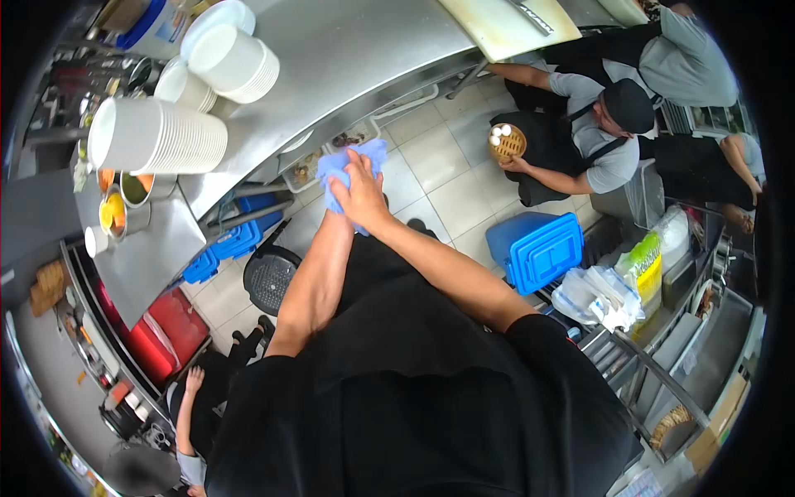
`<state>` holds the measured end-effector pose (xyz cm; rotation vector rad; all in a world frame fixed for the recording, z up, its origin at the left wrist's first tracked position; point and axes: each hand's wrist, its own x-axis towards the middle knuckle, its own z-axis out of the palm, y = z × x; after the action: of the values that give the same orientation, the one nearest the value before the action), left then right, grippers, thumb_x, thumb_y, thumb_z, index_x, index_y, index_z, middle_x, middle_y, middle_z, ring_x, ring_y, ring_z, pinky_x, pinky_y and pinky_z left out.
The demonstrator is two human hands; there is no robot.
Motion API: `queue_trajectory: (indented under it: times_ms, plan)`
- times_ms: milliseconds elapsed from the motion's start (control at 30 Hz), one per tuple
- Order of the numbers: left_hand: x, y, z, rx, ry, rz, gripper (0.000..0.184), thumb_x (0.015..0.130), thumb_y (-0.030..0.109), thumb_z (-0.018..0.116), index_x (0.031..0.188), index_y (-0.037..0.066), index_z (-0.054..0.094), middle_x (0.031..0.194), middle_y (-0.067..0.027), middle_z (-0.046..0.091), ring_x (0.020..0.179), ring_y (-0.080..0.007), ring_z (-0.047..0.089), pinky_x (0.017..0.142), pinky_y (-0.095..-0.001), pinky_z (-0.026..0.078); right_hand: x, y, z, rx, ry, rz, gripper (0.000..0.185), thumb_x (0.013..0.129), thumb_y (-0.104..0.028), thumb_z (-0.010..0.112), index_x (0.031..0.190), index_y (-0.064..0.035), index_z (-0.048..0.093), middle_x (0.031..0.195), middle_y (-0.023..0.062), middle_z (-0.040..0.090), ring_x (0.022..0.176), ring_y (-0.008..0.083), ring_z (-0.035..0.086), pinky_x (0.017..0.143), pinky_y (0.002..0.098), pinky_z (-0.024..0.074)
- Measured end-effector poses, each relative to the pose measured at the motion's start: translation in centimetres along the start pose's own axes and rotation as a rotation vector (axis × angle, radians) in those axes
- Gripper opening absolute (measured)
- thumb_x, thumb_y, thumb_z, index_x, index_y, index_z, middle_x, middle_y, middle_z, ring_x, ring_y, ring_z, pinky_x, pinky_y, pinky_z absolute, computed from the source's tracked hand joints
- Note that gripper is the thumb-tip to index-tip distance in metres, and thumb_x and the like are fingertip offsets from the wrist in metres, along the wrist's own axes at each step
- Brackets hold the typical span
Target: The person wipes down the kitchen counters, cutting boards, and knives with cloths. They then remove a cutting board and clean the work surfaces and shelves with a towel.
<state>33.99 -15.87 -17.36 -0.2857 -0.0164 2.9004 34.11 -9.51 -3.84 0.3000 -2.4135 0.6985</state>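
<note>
A crumpled light-blue cloth (373,152) is bunched between my two hands, in front of the steel counter's edge. My right hand (361,192) presses on the cloth from above, its fingers bent over it. My left hand (338,199) is mostly hidden under the cloth and behind the right hand, so its fingers barely show. Both forearms are bare and stretch forward, above the tiled floor.
Stacked white bowls (157,137) stand on the steel counter (348,50). A cutting board (513,25) lies farther along. At the right, a co-worker in a black cap (628,106) holds a basket (507,147). A blue lidded bin (534,248) stands on the right.
</note>
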Motion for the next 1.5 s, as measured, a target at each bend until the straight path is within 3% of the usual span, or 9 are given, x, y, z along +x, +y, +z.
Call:
queue_trajectory:
  times_ms: [100, 467, 633, 700, 967, 1067, 1233, 1367, 1500]
  plan:
    - [-4.5, -0.6, 6.5, 0.422, 0.412, -0.058, 0.075, 0.087, 0.07, 0.02, 0.133, 0.014, 0.041, 0.132, -0.0075, 0.048, 0.121, -0.0305, 0.043, 0.106, -0.0501, 0.026, -6.4, 3.3, 7.4, 0.504, -0.447, 0.642, 0.044, 0.085, -0.033, 0.057, 0.111, 0.0019, 0.05, 0.138, 0.0234, 0.037, 0.126, 0.0408, 0.035, 0.094, 0.066, 0.0299]
    - [-15.4, 0.3, 6.2, 1.098, 0.503, -0.089, 0.083, 0.083, 0.072, 0.035, 0.147, 0.022, 0.018, 0.154, -0.0098, 0.01, 0.141, -0.0336, 0.008, 0.109, -0.0586, 0.004, -16.0, 13.7, -2.0, 0.75, -0.788, 1.177, 0.054, 0.09, -0.038, 0.054, 0.117, 0.0069, 0.048, 0.097, 0.0138, 0.063, 0.076, 0.0194, 0.065, 0.059, 0.0337, 0.0533]
    - [-14.2, -0.9, -4.4, 0.743, 0.651, -0.179, 0.079, 0.085, 0.071, 0.03, 0.146, 0.021, 0.025, 0.152, -0.0184, 0.014, 0.138, -0.0362, 0.016, 0.108, -0.0564, 0.015, -14.3, 2.1, -11.0, 0.93, -0.849, 0.872, 0.044, 0.089, -0.03, 0.058, 0.117, 0.0021, 0.048, 0.103, 0.0135, 0.061, 0.095, 0.0236, 0.06, 0.08, 0.0355, 0.049]
    - [-14.6, -5.9, 1.3, 0.578, 0.449, -0.188, 0.081, 0.084, 0.074, 0.029, 0.141, 0.017, 0.034, 0.147, -0.0176, 0.027, 0.135, -0.0334, 0.028, 0.105, -0.0492, 0.028, -17.7, -2.0, -7.5, 0.266, -0.35, 0.155, 0.041, 0.088, -0.025, 0.059, 0.116, 0.0017, 0.048, 0.11, 0.0206, 0.056, 0.107, 0.0339, 0.051, 0.087, 0.0429, 0.0442]
    - [-20.2, -2.9, 5.4, 0.072, 0.278, -0.236, 0.094, 0.073, 0.08, 0.039, 0.139, 0.013, 0.037, 0.141, -0.0156, 0.037, 0.128, -0.0324, 0.037, 0.108, -0.051, 0.027, -16.3, 2.9, 1.2, 0.417, -0.527, 0.827, 0.041, 0.085, -0.031, 0.055, 0.104, 0.0057, 0.051, 0.1, 0.0296, 0.058, 0.093, 0.0465, 0.056, 0.082, 0.05, 0.0449]
    - [-22.5, -1.2, 7.4, 0.189, 0.038, -0.094, 0.094, 0.069, 0.079, 0.046, 0.143, 0.025, 0.028, 0.145, -0.013, 0.033, 0.132, -0.0415, 0.028, 0.1, -0.0722, 0.015, -15.0, 7.7, 0.0, 0.435, -0.564, 0.785, 0.043, 0.085, -0.035, 0.057, 0.101, 0.0052, 0.055, 0.091, 0.0269, 0.063, 0.087, 0.0421, 0.061, 0.077, 0.0467, 0.0481]
    - [-21.0, 2.7, 2.2, 0.64, 0.652, 0.111, 0.076, 0.085, 0.07, 0.032, 0.143, 0.022, 0.028, 0.147, -0.0143, 0.023, 0.131, -0.0328, 0.027, 0.101, -0.0671, 0.019, -12.8, 1.5, -7.9, 0.881, -0.84, 0.817, 0.049, 0.085, -0.038, 0.06, 0.108, 0.0051, 0.056, 0.094, 0.0201, 0.065, 0.09, 0.0316, 0.062, 0.081, 0.0418, 0.0473]
    - [-18.0, -2.1, 2.2, 0.248, 0.479, 0.086, 0.07, 0.087, 0.061, 0.044, 0.142, 0.018, 0.032, 0.135, -0.0145, 0.04, 0.119, -0.0332, 0.043, 0.099, -0.0575, 0.033, -17.3, -3.8, -5.1, 0.691, -0.193, 0.224, 0.044, 0.088, -0.025, 0.057, 0.116, 0.007, 0.046, 0.116, 0.0274, 0.053, 0.109, 0.0389, 0.052, 0.093, 0.041, 0.0407]
    - [-21.7, -2.9, 7.4, 0.505, 0.191, -0.208, 0.061, 0.088, 0.056, 0.048, 0.135, 0.018, 0.043, 0.129, -0.014, 0.049, 0.109, -0.0325, 0.054, 0.097, -0.0519, 0.039, -18.3, 5.6, 1.2, 0.401, -0.494, 0.587, 0.04, 0.09, -0.033, 0.053, 0.102, 0.0052, 0.053, 0.093, 0.027, 0.061, 0.085, 0.043, 0.06, 0.072, 0.046, 0.0472]
